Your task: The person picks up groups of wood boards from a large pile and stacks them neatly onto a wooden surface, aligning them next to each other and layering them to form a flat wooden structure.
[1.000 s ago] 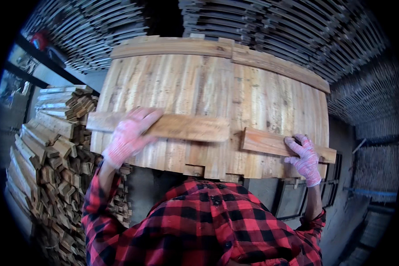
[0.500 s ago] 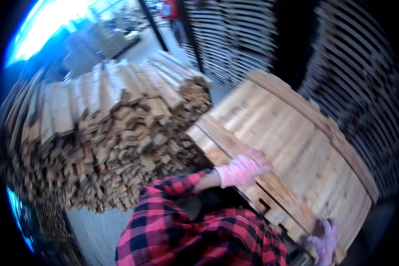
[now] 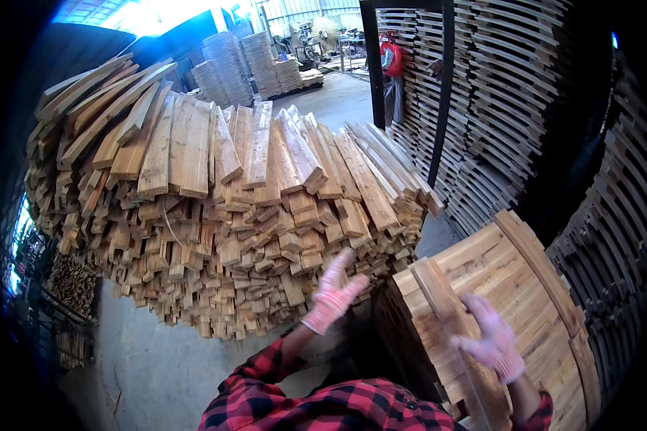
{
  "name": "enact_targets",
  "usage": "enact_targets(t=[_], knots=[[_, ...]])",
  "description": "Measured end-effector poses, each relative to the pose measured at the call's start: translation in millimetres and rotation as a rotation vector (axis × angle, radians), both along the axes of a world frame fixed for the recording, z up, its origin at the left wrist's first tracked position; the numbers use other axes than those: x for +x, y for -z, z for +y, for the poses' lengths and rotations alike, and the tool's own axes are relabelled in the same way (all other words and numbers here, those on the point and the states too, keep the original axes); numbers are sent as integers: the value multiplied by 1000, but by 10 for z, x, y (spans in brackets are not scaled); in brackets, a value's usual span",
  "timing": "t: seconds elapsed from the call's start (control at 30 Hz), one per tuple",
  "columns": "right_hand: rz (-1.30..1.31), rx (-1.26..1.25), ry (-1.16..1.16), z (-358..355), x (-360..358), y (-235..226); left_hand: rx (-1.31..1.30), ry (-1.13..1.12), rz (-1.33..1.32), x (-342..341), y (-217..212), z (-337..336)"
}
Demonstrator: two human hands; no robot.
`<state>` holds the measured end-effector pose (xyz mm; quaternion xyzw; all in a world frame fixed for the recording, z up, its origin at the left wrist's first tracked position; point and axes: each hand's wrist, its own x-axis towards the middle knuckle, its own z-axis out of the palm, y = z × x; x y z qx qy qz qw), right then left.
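Note:
My left hand (image 3: 336, 293), in a pinkish-white knit glove, hangs in front of the stacked ends of a big pile of wooden boards (image 3: 190, 154). Its fingers are spread and hold nothing. To the right, my right hand (image 3: 490, 339) wears a similar glove and is slightly blurred. It hovers over or rests on a wooden panel (image 3: 528, 280), beside a crosswise batten (image 3: 446, 305); contact cannot be made out. Its fingers are apart too, with nothing in them. The panel consists of planks side by side, with another batten (image 3: 535, 266) along its far side.
Tall racks of stacked slats (image 3: 503, 93) rise behind the panel, next to a dark metal post (image 3: 442, 100). A red bag-like thing (image 3: 390, 57) hangs there. Farther off stand more wood stacks (image 3: 223, 68). Concrete floor (image 3: 140, 352) shows at lower left.
The view has swung left, bringing more of the board pile in. My left hand has left the panel and gone toward the pile. My right hand has moved from the panel's near end up beside the batten.

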<state>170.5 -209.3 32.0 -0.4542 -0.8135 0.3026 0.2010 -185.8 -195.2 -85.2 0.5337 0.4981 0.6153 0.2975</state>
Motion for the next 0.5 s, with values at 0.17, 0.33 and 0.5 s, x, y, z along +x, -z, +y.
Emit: enact_targets(t=[0.17,0.33,0.5], knots=[[243,-136,-151,1322,-1692,24,-142,-111,-687,-721,-520,536],[187,-83,-138,2606,-3377,-180,-239,29,-1006,-1232,-377,1228],[96,-457,-234,3028,-4219,-280,-232,-16,-744,-1176,-444,1558]])
